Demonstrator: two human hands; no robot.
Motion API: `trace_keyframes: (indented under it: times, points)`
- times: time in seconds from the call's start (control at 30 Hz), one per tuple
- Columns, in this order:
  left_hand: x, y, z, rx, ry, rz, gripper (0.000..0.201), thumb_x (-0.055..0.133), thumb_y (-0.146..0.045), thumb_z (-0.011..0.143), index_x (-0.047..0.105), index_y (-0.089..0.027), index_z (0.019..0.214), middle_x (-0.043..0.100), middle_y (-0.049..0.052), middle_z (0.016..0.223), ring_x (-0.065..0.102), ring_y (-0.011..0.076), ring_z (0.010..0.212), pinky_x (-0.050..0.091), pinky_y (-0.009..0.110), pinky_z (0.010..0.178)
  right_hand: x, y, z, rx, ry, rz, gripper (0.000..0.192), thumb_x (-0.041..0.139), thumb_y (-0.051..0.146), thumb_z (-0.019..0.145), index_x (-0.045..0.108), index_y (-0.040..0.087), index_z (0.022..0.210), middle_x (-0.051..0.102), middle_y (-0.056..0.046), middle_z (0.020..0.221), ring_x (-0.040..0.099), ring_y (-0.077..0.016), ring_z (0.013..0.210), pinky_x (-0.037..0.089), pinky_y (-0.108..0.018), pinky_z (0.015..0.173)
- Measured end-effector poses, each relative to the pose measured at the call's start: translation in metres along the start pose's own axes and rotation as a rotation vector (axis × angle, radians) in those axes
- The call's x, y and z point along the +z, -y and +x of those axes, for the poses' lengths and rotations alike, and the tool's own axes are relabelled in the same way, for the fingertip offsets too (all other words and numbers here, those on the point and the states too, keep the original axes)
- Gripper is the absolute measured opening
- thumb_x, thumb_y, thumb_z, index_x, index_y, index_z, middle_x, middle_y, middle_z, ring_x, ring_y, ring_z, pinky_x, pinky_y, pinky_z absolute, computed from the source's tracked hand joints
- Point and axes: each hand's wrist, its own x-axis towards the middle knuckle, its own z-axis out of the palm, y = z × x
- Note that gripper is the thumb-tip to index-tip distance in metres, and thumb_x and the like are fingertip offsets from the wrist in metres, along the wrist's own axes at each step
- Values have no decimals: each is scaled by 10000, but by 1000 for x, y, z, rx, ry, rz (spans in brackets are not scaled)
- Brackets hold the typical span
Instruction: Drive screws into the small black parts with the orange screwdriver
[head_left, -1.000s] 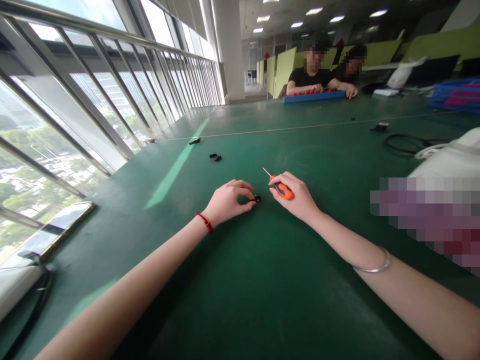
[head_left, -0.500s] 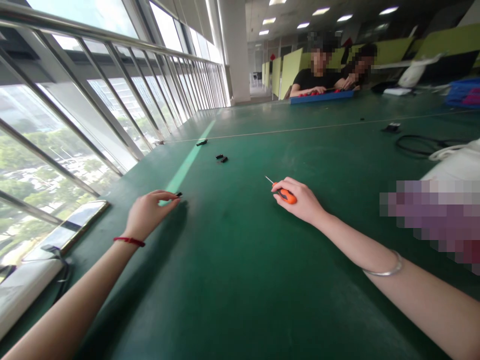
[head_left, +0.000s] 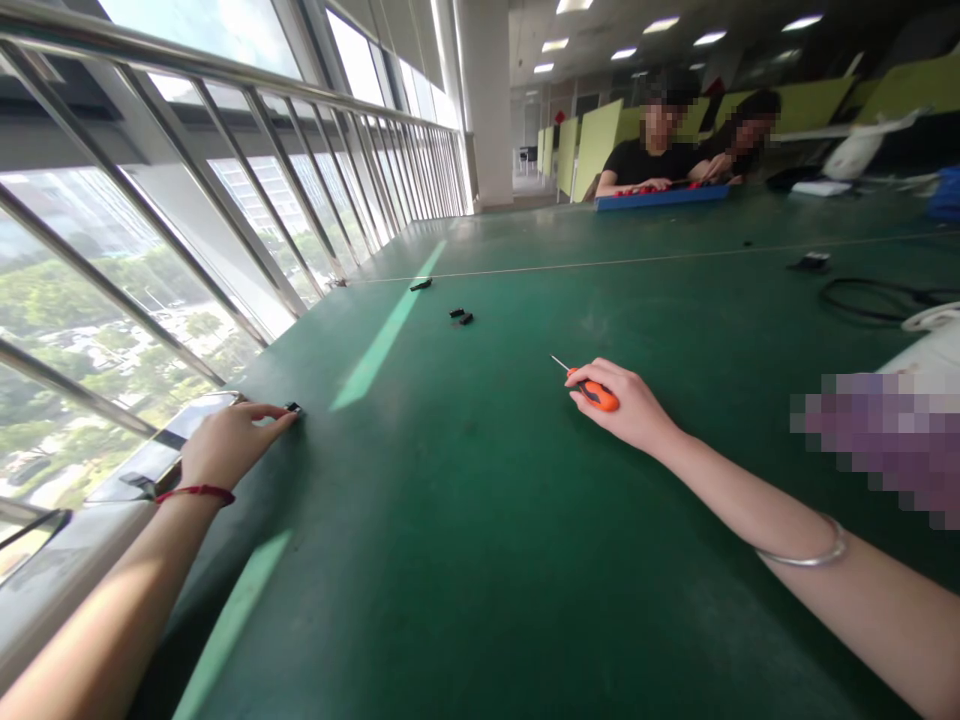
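Fingers of the left hand are pinching a small black part at the left edge of the bench; keeping it low and the pinch steady looks wise. Right hand is wrapping closed around one orange screwdriver. Three more black parts are lying farther off.

A small black part sits at the left edge of the green table, pinched at the fingertips of the left hand, too small to make out in detail. An orange-handled screwdriver lies low over the table farther right, well apart from the part, gripped in the right hand; its thin metal shaft points up and to the left.
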Motion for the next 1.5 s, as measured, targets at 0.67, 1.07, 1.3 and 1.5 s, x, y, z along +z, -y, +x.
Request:
trace_keyframes:
  times: [0.67,1.07,1.3,1.5]
  points:
    - [-19,-18,-11,-164,-45,-40,515,476,-579,719,709,-199,979,677,84,952,578,279,806,379,276,519,0,0,0,-6,15,10,122,558,245,793,623,230,895,610,-40,930,605,-173,795,468,-308,740]
    - [-12,-18,-8,-119,-65,-21,487,476,-553,723,703,-174,928,684,97,920,594,281,843,376,269,546,0,-1,0,-11,18,4,123,558,244,795,620,234,901,612,-40,946,606,-176,802,472,-313,738]
    - [-12,-19,-9,-133,-37,-9,493,463,-556,724,689,-172,936,682,107,940,600,292,876,394,273,558,0,0,0,-26,11,-10,122,563,236,788,622,235,895,611,-35,928,600,-169,775,473,-306,709]
    - [-15,-22,-11,-143,16,6,523,437,-573,738,676,-174,978,665,126,1009,593,316,930,402,292,592,0,0,0,-15,22,-14,122,562,242,789,622,231,895,610,-37,931,601,-170,782,468,-308,725]
